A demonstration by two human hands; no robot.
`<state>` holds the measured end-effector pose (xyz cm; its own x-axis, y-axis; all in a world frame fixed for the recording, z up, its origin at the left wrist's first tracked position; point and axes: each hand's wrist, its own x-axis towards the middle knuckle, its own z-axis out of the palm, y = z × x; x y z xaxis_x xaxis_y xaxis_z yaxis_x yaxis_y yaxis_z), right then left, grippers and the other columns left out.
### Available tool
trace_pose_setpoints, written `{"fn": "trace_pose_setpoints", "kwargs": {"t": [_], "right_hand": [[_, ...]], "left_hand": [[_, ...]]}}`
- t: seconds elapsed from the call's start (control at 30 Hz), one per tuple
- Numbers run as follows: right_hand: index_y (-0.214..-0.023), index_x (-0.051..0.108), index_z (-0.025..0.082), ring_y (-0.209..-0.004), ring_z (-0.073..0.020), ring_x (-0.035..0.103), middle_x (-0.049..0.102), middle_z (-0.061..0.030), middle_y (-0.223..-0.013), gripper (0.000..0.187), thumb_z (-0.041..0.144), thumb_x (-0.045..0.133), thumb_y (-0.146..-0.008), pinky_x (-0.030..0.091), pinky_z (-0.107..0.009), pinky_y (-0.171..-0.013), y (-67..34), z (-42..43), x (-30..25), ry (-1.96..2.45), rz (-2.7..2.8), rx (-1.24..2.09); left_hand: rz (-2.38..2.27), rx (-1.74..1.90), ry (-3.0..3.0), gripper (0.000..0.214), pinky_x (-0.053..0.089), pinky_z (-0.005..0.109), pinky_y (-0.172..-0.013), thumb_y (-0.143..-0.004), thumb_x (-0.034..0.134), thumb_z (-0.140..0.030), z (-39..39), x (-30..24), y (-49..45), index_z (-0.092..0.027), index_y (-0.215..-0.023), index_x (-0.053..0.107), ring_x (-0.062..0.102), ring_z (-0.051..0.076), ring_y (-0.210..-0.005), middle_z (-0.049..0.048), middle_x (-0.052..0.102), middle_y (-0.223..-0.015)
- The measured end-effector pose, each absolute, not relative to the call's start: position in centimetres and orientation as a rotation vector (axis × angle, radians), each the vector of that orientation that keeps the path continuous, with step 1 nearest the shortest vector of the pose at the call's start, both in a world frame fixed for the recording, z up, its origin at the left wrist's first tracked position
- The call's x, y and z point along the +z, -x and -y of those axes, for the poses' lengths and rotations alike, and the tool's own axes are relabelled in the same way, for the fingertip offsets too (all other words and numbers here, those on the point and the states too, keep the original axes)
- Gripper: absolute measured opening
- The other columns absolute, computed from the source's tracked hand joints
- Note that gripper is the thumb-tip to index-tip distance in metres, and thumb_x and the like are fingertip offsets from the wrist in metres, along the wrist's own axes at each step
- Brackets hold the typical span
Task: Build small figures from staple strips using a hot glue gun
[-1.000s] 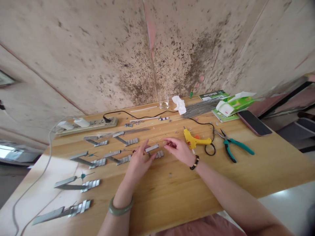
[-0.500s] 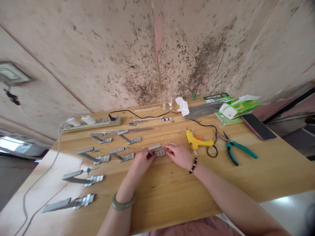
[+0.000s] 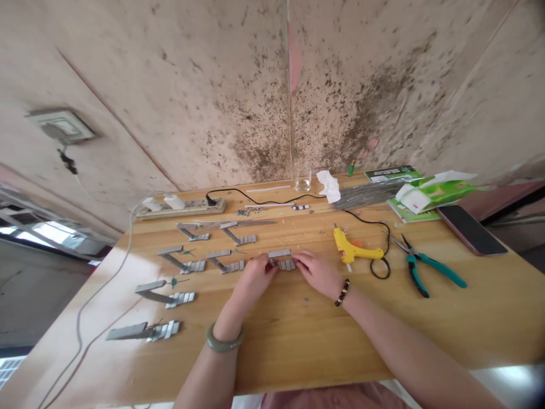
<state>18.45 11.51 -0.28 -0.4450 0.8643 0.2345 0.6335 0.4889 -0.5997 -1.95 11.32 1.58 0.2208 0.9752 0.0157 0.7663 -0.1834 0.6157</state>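
Observation:
A small grey folded piece (image 3: pixel 280 253), with a flat bar at the back and a stepped, ridged part in front, lies between my hands at the middle of the table. My left hand (image 3: pixel 256 276) is closed on its left end, the thumb and fingertips pinched and partly hiding it. Just off its right end, my right hand (image 3: pixel 318 274) has its fingers pinched together; whatever is between the fingertips is too small to make out. Similar grey Z-shaped pieces stand to the left, among them a near one (image 3: pixel 166 292) with a small teal part beside it.
Right of my hands lie a yellow glue gun (image 3: pixel 360 251) and teal-handled pliers (image 3: pixel 436 267). Farther back are a phone (image 3: pixel 472 228), a tissue pack (image 3: pixel 438 193), a wire bundle (image 3: pixel 370 194), a glass (image 3: pixel 303 180) and a power strip (image 3: pixel 191 209). A cable (image 3: pixel 79 318) crosses the left side.
The camera has turned left, so everything sits farther right in the picture. Both hands stay at the grey folded piece, with hardly any visible movement against it.

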Motion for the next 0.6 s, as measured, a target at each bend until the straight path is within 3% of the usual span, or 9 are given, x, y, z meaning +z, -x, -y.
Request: {"fn": "trace_pose_setpoints", "kwargs": {"t": [0.6], "right_hand": [[-0.109,0.063,0.017,-0.101,-0.0200,0.063,0.067,-0.0095,-0.110,0.027,0.011,0.048,-0.087,0.047,-0.033,-0.090,-18.3,-11.9,-1.5,1.252,2.099,0.617]], "left_hand": [[-1.667,0.497,-1.982,0.010,0.043,0.027,-0.063,-0.075,0.058,-0.015,-10.8,2.8,0.8,-0.015,-0.080,0.066,0.061,0.017,-0.066,0.0039,0.066,-0.070]]}}
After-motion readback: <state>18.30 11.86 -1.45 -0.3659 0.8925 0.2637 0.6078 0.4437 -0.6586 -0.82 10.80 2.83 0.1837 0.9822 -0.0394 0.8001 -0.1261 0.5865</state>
